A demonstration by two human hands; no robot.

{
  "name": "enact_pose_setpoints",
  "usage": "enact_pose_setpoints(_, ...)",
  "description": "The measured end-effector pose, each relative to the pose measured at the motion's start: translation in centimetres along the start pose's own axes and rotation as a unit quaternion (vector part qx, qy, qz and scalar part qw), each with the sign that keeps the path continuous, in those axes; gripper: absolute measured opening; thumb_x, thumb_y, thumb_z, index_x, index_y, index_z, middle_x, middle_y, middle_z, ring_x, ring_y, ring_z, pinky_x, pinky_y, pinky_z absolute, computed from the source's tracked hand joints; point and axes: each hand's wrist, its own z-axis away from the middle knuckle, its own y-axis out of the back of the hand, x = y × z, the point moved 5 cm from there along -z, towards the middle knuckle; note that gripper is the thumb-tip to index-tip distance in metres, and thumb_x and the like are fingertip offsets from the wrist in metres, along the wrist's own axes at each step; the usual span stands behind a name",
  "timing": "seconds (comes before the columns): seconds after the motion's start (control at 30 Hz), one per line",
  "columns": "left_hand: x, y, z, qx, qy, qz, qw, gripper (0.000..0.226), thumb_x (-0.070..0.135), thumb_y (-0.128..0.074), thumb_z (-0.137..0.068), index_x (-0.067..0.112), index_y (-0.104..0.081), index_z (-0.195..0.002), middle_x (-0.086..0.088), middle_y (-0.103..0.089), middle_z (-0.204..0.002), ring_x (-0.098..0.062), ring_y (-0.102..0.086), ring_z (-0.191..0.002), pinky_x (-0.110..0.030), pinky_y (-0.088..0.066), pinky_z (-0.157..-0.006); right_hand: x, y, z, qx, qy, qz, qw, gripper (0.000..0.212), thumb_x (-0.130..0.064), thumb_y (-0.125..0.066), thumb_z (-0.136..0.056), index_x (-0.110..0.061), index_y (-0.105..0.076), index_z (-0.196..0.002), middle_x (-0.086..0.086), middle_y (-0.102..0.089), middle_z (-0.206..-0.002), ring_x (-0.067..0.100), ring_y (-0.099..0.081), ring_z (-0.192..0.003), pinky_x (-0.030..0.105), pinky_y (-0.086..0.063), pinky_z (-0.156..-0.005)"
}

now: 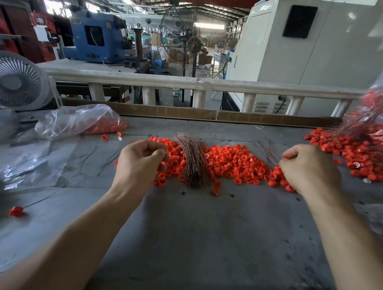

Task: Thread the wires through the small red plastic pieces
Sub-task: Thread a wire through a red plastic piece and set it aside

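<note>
A long heap of small red plastic pieces (234, 163) lies across the middle of the grey table (203, 235). A thick bundle of copper-coloured wires (194, 163) rests on the heap. A thinner spray of wires (265, 150) lies further right. My left hand (140, 162) hovers over the heap's left end, fingers curled and thumb pressed to forefinger, pinching among the red pieces. My right hand (308, 167) is at the heap's right end, fingers curled, pinching at the near ends of the thin wires, with a speck of red at the fingertips.
A second pile of red pieces with wires (360, 153) spills from a clear bag at the right. Another clear bag of pieces (80, 120) lies at the back left beside a white fan (15, 82). One red piece on a wire (16, 211) lies near left.
</note>
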Motion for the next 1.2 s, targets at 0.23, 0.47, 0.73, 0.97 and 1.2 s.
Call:
enact_pose_setpoints(0.23,-0.5,-0.3,-0.2,-0.027,-0.034,-0.076,0.996,0.019,0.007,-0.066,-0.095,0.022,-0.074,-0.087,0.003,-0.076,-0.074,-0.005,-0.061,-0.053,-0.016,-0.045,-0.045,1.0,0.3,-0.7,-0.012,-0.037,0.062,0.997,0.017,-0.012,-0.065,-0.073,-0.024,-0.069,-0.062,-0.011,-0.061,-0.042,0.011,-0.059,-0.058,0.03,-0.043,-0.066)
enact_pose_setpoints(0.47,-0.3,-0.2,-0.2,-0.03,-0.05,-0.123,0.991,0.02,0.01,-0.069,-0.092,0.026,-0.074,-0.082,0.004,-0.076,-0.075,-0.004,-0.061,-0.056,-0.015,-0.045,-0.048,0.7,0.0,-0.6,-0.02,-0.008,0.081,0.996,0.012,-0.018,-0.066,-0.077,-0.026,-0.071,-0.085,0.003,-0.075,-0.082,0.029,-0.069,-0.093,0.039,-0.054,-0.09)
enact_pose_setpoints(0.73,0.2,-0.5,0.0,-0.025,-0.089,-0.219,0.971,0.019,0.012,-0.072,-0.089,0.028,-0.074,-0.079,0.01,-0.071,-0.07,0.002,-0.062,-0.057,-0.009,-0.042,-0.048,-2.4,-0.5,1.1,0.029,0.126,-0.024,0.991,0.008,-0.024,-0.07,-0.088,-0.025,-0.077,-0.092,-0.003,-0.076,-0.091,0.027,-0.071,-0.085,0.037,-0.057,-0.08)
enact_pose_setpoints(0.97,0.5,-0.2,0.5,-0.037,-0.118,-0.389,0.913,0.012,0.028,-0.077,-0.085,0.033,-0.069,-0.077,0.016,-0.066,-0.076,0.0,-0.057,-0.072,-0.024,-0.039,-0.058,-5.2,-4.2,3.8,-0.114,0.244,-0.069,0.961,0.005,-0.027,-0.076,-0.088,-0.029,-0.077,-0.084,-0.015,-0.073,-0.081,0.007,-0.067,-0.079,0.027,-0.052,-0.076)
enact_pose_setpoints(1.2,0.4,0.2,0.5,-0.043,-0.11,-0.451,0.885,0.008,0.034,-0.078,-0.084,0.032,-0.071,-0.087,0.016,-0.058,-0.079,-0.013,-0.055,-0.081,-0.031,-0.04,-0.067,-6.6,-5.9,5.4,-0.109,0.295,-0.06,0.947,0.006,-0.025,-0.075,-0.09,-0.028,-0.076,-0.095,-0.016,-0.067,-0.081,0.007,-0.058,-0.079,0.028,-0.047,-0.073)
